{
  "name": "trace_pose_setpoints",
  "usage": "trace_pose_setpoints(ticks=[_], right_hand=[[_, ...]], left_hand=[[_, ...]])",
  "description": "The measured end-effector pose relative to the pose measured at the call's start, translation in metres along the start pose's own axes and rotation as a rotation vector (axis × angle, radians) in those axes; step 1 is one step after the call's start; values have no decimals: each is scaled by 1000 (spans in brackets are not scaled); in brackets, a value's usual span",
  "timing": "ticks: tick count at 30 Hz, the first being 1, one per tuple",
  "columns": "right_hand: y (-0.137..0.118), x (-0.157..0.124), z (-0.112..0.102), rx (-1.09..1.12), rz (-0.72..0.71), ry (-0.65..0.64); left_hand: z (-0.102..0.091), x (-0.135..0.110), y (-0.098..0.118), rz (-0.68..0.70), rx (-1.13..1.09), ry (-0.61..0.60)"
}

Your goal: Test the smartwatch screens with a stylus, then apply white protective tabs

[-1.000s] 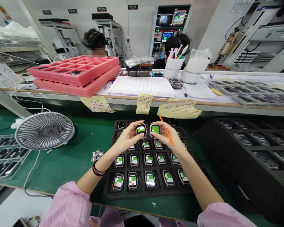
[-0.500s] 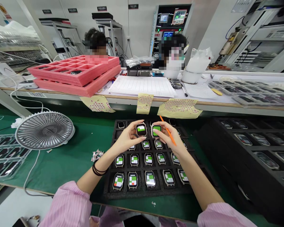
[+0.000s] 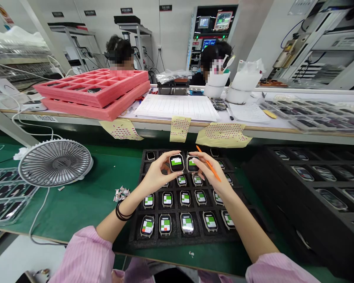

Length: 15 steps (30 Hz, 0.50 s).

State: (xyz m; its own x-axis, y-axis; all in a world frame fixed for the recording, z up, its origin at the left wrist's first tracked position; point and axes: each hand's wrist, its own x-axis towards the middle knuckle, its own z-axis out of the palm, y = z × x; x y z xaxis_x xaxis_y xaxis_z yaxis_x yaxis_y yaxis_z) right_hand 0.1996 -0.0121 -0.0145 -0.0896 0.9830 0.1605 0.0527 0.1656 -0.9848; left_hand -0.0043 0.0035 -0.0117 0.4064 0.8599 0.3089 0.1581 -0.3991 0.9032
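Plainly, the scene turns on a narrow gap: the right watch [image 3: 191, 166] is placed at 3 o'clock from the left watch [image 3: 176, 162], near it but apart, both held above the tray [image 3: 183, 243] with their long axes close to the 12–6 line. The left watch is pinched by the left hand [image 3: 161, 167], nearer to it, a finger being set on its 12 o'clock edge and the thumb [image 3: 174, 175] at 6, parted only by the thing between them. The right watch is gripped by the right hand [image 3: 214, 169], a finger being held at 12 o'clock and its thumb laid over the screen from 3; whether it is being pressed cannot be told. Across that hand the stick [image 3: 212, 169] is also carried, pointed at 11 o'clock, its tail at 5. Compared with half a second ago, the right watch has been brought slightly towards 9 o'clock, so that the gap is narrowed; its screen, then mostly green, is now largely dark; the stick's tip has likewise been shifted towards 9, while the left watch has hardly been moved
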Motion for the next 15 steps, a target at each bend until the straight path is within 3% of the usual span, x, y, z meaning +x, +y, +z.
trace_pose_setpoints(ticks=[4, 9, 12, 15], right_hand=[[-2, -6, 7, -67, -30, -68], [-4, -16, 18, -262, -113, -45], [-4, -17, 20, -353, -175, -55], [-6, -12, 14, -237, -157, -114]], left_hand=[[0, 0, 1, 235, 312, -9], [5, 1, -6, 355, 623, 24], [6, 1, -7, 400, 712, 54], [3, 4, -3, 485, 698, 71]])
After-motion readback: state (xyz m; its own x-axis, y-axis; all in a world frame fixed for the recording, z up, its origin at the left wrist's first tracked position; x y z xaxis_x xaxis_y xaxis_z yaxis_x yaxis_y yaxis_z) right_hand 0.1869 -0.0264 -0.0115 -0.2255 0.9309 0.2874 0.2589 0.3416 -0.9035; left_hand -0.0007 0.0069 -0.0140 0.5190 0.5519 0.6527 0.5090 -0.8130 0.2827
